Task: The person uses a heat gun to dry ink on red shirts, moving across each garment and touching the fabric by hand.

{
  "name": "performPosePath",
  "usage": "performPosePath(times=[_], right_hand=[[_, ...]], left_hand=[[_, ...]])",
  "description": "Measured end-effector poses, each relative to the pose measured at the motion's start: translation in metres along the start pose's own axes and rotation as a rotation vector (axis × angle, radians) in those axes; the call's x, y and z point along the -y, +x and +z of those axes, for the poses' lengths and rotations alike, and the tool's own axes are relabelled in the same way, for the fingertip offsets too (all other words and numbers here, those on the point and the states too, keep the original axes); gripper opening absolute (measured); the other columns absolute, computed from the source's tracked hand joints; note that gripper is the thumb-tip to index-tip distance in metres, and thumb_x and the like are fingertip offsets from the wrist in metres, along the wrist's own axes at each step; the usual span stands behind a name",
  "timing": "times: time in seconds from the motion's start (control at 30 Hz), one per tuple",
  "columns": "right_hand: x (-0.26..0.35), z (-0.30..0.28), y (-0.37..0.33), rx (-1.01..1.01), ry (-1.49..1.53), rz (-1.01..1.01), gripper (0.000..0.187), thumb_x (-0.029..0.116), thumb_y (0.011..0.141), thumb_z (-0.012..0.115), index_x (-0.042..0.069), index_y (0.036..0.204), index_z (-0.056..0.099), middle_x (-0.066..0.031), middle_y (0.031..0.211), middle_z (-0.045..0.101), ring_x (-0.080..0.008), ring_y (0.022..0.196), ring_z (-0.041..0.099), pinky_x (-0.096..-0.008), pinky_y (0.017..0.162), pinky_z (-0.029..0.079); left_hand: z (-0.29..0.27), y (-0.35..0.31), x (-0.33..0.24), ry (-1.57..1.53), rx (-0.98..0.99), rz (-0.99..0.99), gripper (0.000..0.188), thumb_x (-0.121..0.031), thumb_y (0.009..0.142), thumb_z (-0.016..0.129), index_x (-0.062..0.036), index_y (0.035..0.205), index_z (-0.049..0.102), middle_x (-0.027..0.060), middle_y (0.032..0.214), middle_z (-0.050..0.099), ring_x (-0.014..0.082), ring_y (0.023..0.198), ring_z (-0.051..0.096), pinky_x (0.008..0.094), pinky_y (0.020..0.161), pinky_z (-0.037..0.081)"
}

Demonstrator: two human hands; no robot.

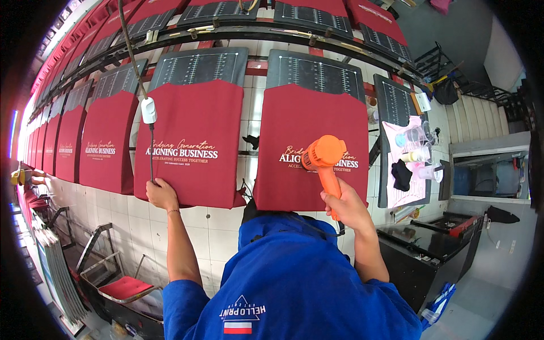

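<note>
My right hand (347,205) is wrapped round the handle of an orange hot-air gun (327,156). The gun is above a red T-shirt (311,119), covering part of its white and gold print. That shirt is stretched over a dark board marked with white lines (314,71). To the left, my left hand (162,195) is closed on a dark cord (152,153) at the lower edge of a second red T-shirt (195,122). The cord runs down from a white socket connector (148,110) hanging on a cable from above. The fingertips are partly hidden.
More red shirts on boards (106,136) line the left, with another row behind a dark rail (272,29). At right, a board holds a pink cloth (399,190), plastic cups and a black rag (402,175). A black cabinet (416,258) and a red-seated chair (124,287) stand nearby.
</note>
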State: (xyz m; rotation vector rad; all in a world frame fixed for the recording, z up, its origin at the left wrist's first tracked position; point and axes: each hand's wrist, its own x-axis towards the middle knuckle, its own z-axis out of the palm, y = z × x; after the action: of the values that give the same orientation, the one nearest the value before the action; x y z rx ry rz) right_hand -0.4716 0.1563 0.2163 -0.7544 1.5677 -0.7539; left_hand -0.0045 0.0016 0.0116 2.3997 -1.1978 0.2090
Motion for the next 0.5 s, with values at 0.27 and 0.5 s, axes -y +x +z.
performPosePath(times=[0.27, 0.5], right_hand=[[-0.004, -0.017, -0.006, -0.007, -0.011, 0.003, 0.027, 0.013, 0.092, 0.061, -0.001, 0.113, 0.053, -0.0015, 0.083, 0.056, -0.0075, 0.061, 0.055, -0.0249, 0.054, 0.049], [-0.019, -0.031, -0.011, -0.030, -0.011, -0.011, 0.033, 0.017, 0.092, 0.061, 0.000, 0.119, 0.052, -0.0026, 0.084, 0.057, -0.0092, 0.060, 0.056, -0.0252, 0.053, 0.050]], left_hand=[[0.000, -0.002, -0.001, 0.003, -0.034, 0.004, 0.030, -0.025, 0.091, 0.054, 0.0010, 0.104, 0.061, 0.0172, 0.098, 0.065, 0.0367, 0.093, 0.059, 0.0480, 0.083, 0.045], [-0.006, -0.013, -0.008, 0.030, -0.167, 0.170, 0.052, -0.024, 0.091, 0.055, -0.0020, 0.137, 0.044, 0.0161, 0.136, 0.049, 0.0347, 0.125, 0.044, 0.0514, 0.100, 0.036]])
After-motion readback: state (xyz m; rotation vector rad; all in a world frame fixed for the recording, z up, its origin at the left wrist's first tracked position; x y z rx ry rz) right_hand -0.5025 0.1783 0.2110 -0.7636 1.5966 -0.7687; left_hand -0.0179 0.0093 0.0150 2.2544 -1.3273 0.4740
